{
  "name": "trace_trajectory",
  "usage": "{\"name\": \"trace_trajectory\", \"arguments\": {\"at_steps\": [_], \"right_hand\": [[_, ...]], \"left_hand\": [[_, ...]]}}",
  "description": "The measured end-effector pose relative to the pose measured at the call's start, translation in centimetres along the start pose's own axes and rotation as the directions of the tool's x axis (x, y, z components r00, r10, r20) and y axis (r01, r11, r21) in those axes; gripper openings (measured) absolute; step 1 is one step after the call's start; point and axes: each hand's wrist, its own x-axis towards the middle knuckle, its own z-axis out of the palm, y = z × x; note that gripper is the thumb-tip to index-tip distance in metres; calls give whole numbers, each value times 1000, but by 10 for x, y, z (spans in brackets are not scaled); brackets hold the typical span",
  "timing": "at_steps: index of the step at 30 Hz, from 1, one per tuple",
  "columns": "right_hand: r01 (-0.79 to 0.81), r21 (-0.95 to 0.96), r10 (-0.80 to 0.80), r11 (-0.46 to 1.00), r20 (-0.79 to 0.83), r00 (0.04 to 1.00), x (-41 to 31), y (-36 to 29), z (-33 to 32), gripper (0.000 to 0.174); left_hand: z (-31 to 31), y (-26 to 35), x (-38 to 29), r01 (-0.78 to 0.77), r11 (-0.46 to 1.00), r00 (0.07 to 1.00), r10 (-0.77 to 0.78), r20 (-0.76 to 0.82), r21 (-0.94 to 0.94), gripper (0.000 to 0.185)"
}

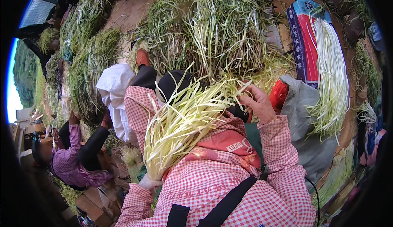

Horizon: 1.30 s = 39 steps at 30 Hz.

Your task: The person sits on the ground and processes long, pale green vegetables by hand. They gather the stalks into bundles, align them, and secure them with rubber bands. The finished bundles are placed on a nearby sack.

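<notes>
A loose bunch of pale yellow-green chive-like stalks [184,119] lies slantwise across my lap, over the checked clothing. My left hand [150,182], in a whitish glove, is closed around the gathered lower end of this bunch at my left side. At the opposite end, beyond my knees, the bare fingers of my right hand [258,101] pinch at the thin, tangled leaf tips. Just ahead of my feet spreads a large heap of green, untidy stalks [208,33], with whiter stems and brownish ends towards me.
Long white-stemmed stalks [333,73] lie on a red and blue printed sack [307,39] at right, beside a grey cloth [307,128]. White sacking [116,101] sits by my left knee. Farther left, another person [73,159] in checked clothing sits near more green heaps [92,70].
</notes>
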Motion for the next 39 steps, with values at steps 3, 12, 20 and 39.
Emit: {"name": "trace_trajectory", "arguments": {"at_steps": [3,12,20,39], "right_hand": [[351,-368,-366,861,29,930,9,34,10,35],[481,-605,-585,635,31,810,0,-18,27,22],[683,-639,-668,354,339,662,58,-57,82,20],[691,-537,-598,484,374,709,61,-65,86,23]], "left_hand": [[-5,15,-8,155,987,987,-153,52,-37,37],[4,-21,1,-178,972,935,216,-283,153,32],[2,-16,8,-188,958,934,242,-262,217,36],[8,-11,8,-152,978,953,183,-240,142,37]]}}
